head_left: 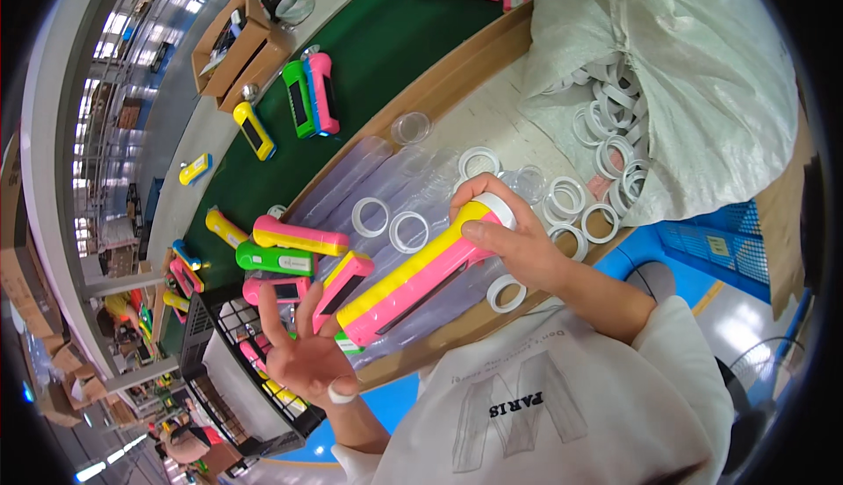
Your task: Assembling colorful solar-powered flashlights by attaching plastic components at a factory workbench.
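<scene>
My right hand is closed around the head end of a pink and yellow flashlight, where a white ring sits on the rim. The flashlight slants down to the left, its dark panel facing me. By its lower end is my left hand, fingers spread; whether the thumb touches the flashlight I cannot tell. Just beyond that end lie another pink and yellow flashlight and a green one. Under the held flashlight are clear plastic tubes and loose white rings in a shallow cardboard tray.
A white woven sack at the right spills white rings into the tray. Beyond the tray runs a green conveyor belt carrying several coloured flashlights. A black crate with flashlights stands at left. A blue basket is at right.
</scene>
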